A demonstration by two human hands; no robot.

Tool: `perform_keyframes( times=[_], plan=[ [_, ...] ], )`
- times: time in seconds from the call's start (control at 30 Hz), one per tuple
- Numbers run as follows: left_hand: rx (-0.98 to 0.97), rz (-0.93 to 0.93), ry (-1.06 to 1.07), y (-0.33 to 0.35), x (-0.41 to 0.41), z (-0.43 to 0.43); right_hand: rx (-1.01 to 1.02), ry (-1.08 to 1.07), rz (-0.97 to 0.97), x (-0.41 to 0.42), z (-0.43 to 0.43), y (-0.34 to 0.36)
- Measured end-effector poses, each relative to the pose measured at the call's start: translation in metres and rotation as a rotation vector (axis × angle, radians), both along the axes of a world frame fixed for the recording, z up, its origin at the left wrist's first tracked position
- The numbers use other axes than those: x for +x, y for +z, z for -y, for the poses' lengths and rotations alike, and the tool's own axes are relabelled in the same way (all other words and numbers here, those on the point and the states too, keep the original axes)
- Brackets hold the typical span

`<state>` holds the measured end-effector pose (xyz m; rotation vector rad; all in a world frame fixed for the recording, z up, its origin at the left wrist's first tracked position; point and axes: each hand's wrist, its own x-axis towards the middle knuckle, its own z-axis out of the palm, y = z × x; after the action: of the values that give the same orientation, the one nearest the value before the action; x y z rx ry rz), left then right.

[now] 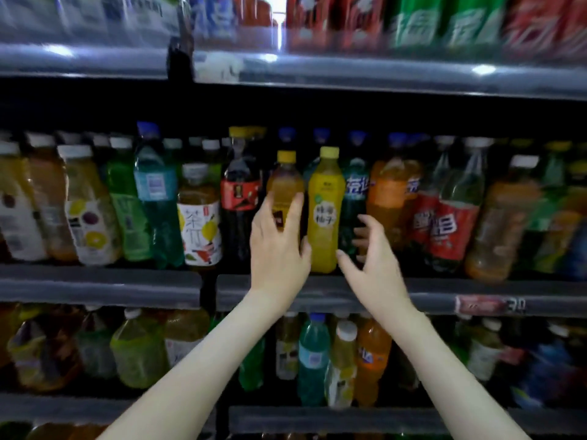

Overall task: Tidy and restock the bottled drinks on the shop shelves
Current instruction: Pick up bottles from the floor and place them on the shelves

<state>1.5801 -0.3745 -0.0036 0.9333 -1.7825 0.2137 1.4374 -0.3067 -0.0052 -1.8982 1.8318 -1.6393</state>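
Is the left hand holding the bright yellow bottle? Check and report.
No: the left hand grips the amber bottle, which stands just left of the yellow bottle.

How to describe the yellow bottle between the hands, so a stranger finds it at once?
On the middle shelf, front row, the yellow bottle stands between an amber bottle and a dark green bottle. Only it is opaque yellow with a round white label.
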Motion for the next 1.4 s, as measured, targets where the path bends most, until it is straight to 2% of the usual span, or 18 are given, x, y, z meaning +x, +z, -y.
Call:
perform_keyframes(
  times=[0.13,0.33,0.6,0.73,0.83,0.97,1.13,1.23,1.4],
  plan=[
    [0.279,-0.02,0.144,0.004,-0.013,0.021,0.058,0.073,-0.003,-0.005,0.037,0.005],
    [0.356,-0.075,0.117,0.005,-0.026,0.032,0.068,0.075,0.087,0.006,0.077,0.014],
    [0.353,-0.059,0.08,0.008,-0.021,0.034,0.09,0.015,0.1,-0.002,0.095,0.014],
    [0.328,-0.015,0.001,-0.004,-0.011,0.019,0.0,0.021,0.116,-0.004,0.088,0.008],
    [0.271,0.059,-0.139,-0.021,-0.002,0.002,-0.123,0.041,0.145,-0.002,0.069,0.0],
    [0.256,0.068,-0.354,-0.031,0.009,-0.017,-0.24,0.088,0.209,0.015,0.037,-0.009],
    [0.138,0.027,-0.487,-0.028,0.028,-0.042,-0.374,0.118,0.125,0.049,-0.001,-0.004],
    [0.07,-0.053,-0.512,-0.03,0.045,-0.048,-0.295,0.18,0.122,0.07,-0.019,-0.008],
    [0.348,-0.082,-0.549,-0.056,0.084,-0.063,0.006,0.289,0.221,0.108,-0.049,-0.029]
  ],
)
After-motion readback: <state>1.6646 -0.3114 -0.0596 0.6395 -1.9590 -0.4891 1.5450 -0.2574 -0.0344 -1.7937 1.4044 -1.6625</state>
